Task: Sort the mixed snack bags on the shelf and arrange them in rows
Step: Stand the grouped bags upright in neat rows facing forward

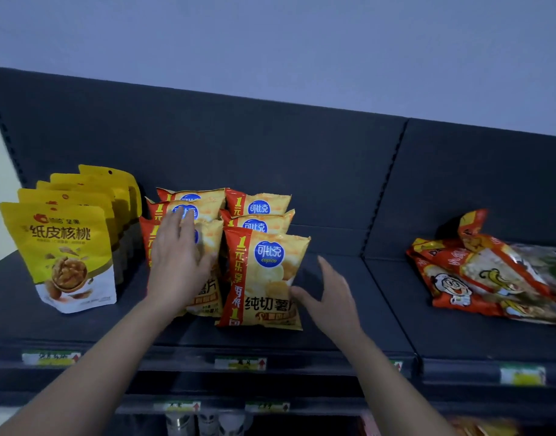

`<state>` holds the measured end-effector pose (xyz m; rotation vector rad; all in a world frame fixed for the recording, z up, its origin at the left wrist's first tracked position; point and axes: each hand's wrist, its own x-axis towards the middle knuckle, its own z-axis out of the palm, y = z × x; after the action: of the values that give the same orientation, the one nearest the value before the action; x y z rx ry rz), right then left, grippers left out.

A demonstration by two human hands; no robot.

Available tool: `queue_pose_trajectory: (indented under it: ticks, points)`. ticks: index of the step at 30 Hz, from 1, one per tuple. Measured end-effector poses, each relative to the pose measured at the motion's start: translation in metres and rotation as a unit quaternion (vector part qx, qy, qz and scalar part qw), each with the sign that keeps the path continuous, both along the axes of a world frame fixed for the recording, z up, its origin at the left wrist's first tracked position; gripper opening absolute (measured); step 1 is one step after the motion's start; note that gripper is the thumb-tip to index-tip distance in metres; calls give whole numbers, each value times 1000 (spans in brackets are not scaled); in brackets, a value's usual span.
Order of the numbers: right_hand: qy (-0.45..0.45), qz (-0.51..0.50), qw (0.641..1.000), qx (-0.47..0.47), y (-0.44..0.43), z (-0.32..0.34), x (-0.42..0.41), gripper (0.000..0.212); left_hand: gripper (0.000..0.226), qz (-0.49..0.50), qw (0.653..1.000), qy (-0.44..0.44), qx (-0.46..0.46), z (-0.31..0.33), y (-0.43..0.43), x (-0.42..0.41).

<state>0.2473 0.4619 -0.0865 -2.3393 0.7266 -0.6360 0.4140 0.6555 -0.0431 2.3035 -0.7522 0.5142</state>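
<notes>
Shelf [333, 328]: three groups are present. At the left, the walnut bags [68, 247] stand upright in one row, front to back. At centre, the chip bags [257, 215] stand in two rows side by side, leaning back a little. At the far right, well apart from both, a pile [478, 278] of red and orange bags lies flat and overlapping, unsorted.

Left hand [179, 265]: laid flat on the face of the front-left bag [207, 300], fingers straight and together, grasping nothing. It appears to press or steady that row.

Right hand [330, 297]: just beside the right edge of the front-right bag [264, 278], fingers spread and released. The thumb touches or nearly touches the bag's edge; which cannot be told. Nothing is grasped.

Step in hand, as judged: squaring up the two chip rows. The walnut and chip groups look finished or close to it; the pile is not yet dealt with, so the task stands roughly past the halfway mark.

Next move, as judged: nudge the front-right bag in line with its neighbour, then reach right to the pile, separate its kinds and stand them in rows on the bare right section. The bags are light and slippery and may topple if pushed hard.

Price tags [240, 363] line the front rail; their text is unreadable.
</notes>
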Motion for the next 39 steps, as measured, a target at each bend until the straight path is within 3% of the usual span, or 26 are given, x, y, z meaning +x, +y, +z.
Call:
queue_pose_trajectory:
  ticks: [8, 18, 29, 35, 39]
  points:
    - [53, -69, 992, -95, -66, 32, -59, 68, 66, -131, 981, -99, 102, 53, -90, -51]
    - [211, -176, 948, -162, -181, 57, -170, 59, 70, -230, 940, -108, 229, 45, -228, -150]
    - [284, -183, 926, -172, -286, 64, -258, 62, 65, -255, 923, -78, 278, 6, -364, -238]
    - [284, -185, 929, -150, -336, 54, -268, 49, 53, -263, 914, -103, 292, -8, -420, -251]
    - [274, -182, 931, -157, -370, 48, -264, 55, 47, -269, 910, -106, 297, -15, -457, -245]
